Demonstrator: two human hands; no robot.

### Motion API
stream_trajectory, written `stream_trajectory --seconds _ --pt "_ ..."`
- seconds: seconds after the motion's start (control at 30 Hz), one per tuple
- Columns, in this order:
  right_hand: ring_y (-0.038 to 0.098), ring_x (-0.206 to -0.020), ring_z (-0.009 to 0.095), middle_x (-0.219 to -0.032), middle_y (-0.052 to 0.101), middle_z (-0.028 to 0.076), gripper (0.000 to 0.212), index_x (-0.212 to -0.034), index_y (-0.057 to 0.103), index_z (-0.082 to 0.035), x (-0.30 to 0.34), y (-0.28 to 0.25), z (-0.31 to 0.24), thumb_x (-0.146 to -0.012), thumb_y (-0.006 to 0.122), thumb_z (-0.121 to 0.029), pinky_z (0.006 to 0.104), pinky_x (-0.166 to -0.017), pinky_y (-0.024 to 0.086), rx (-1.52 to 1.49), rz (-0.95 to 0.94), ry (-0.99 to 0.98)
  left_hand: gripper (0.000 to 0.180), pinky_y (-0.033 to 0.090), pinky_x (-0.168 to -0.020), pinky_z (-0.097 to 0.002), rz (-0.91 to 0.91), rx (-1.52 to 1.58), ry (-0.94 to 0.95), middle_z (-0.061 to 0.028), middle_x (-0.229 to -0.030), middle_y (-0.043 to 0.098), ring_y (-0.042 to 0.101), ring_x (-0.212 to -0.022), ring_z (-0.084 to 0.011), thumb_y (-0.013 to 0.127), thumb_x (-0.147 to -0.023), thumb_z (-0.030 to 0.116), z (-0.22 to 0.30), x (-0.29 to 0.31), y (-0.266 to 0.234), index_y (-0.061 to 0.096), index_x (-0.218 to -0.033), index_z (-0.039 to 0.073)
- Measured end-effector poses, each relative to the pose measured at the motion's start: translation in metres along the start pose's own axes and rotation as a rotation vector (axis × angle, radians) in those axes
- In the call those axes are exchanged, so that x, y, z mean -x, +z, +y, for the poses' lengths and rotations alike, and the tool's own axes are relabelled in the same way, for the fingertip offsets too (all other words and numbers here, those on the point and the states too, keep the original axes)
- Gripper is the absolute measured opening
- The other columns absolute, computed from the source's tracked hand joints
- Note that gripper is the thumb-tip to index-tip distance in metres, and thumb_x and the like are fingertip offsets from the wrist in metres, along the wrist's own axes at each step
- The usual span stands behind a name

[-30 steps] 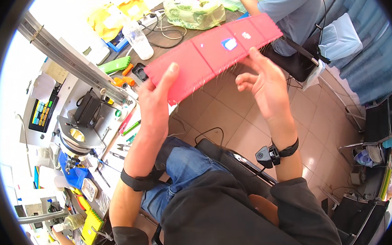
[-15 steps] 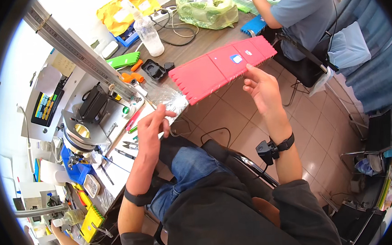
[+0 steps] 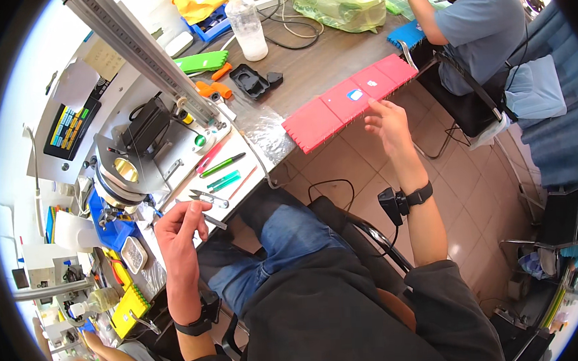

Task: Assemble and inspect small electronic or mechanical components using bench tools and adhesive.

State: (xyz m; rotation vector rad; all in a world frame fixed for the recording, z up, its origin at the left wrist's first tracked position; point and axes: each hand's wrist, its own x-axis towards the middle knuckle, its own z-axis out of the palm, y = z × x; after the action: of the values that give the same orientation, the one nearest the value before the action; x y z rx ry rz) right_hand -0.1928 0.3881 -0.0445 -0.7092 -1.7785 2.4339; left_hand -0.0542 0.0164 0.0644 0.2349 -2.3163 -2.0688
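Note:
My left hand [image 3: 181, 237] is over the near edge of the white worktop [image 3: 239, 180], fingers loosely bent. A slim grey tool [image 3: 215, 223] runs out from beneath those fingers; its grip end is hidden, and I see no clear hold on it. Beside it lie a pair of metal tweezers [image 3: 209, 198], green tools [image 3: 224, 180] and a green-and-black pen [image 3: 222, 165]. My right hand [image 3: 390, 129] is raised with fingers apart at the lower edge of a long red panel [image 3: 322, 122]. Its fingertips overlap that edge; whether they touch is unclear. The panel lies along the table's edge.
A plastic bottle [image 3: 247, 31], black tray [image 3: 250, 82], green panel [image 3: 202, 62] and green plastic bag [image 3: 341, 4] occupy the table. An upright metal column [image 3: 138, 44] rises at left beside a round-fronted device [image 3: 124, 169]. A person in blue [image 3: 481, 26] sits at far right.
My left hand has moved from beside the red panel's left end down and left, over the small tools. My right hand stays by the panel. The view has shifted slightly.

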Motion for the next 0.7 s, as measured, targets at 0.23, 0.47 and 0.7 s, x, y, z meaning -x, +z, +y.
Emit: stream_trajectory --seconds 0.23,0.47,0.7 --pt "0.060 -0.068 0.014 -0.095 0.060 0.009 0.033 -0.112 0.055 0.004 -0.009 0.014 0.013 -0.092 0.064 -0.021 0.0282 -0.055 0.051 0.056 0.016 0.036 0.026 0.037 -0.053 -0.0214 0.011 0.030 -0.029 -0.0003 -0.060 0.052 0.047 -0.055 -0.0068 0.058 -0.097 0.018 -0.005 0.003 -0.005 0.067 -0.091 -0.006" --pt "0.061 -0.067 0.015 -0.095 0.061 0.008 0.029 -0.109 0.058 0.001 -0.017 0.020 0.017 -0.089 0.065 -0.019 0.0280 -0.055 0.051 0.049 0.042 0.076 0.026 0.037 -0.053 -0.0221 0.034 0.080 -0.065 -0.0009 -0.060 0.052 0.047 -0.054 -0.0075 0.058 -0.097 0.017 -0.011 0.004 -0.005 0.067 -0.091 -0.006" --pt "0.061 -0.063 0.014 -0.086 0.063 0.005 0.025 -0.102 0.059 -0.002 -0.016 0.031 0.018 -0.085 0.068 -0.018 0.0268 -0.054 0.049 0.028 0.045 0.120 0.026 0.037 -0.051 -0.0218 0.045 0.111 -0.084 0.0003 -0.060 0.050 0.046 -0.053 -0.0069 0.058 -0.097 0.018 -0.015 0.006 -0.005 0.066 -0.091 -0.005"
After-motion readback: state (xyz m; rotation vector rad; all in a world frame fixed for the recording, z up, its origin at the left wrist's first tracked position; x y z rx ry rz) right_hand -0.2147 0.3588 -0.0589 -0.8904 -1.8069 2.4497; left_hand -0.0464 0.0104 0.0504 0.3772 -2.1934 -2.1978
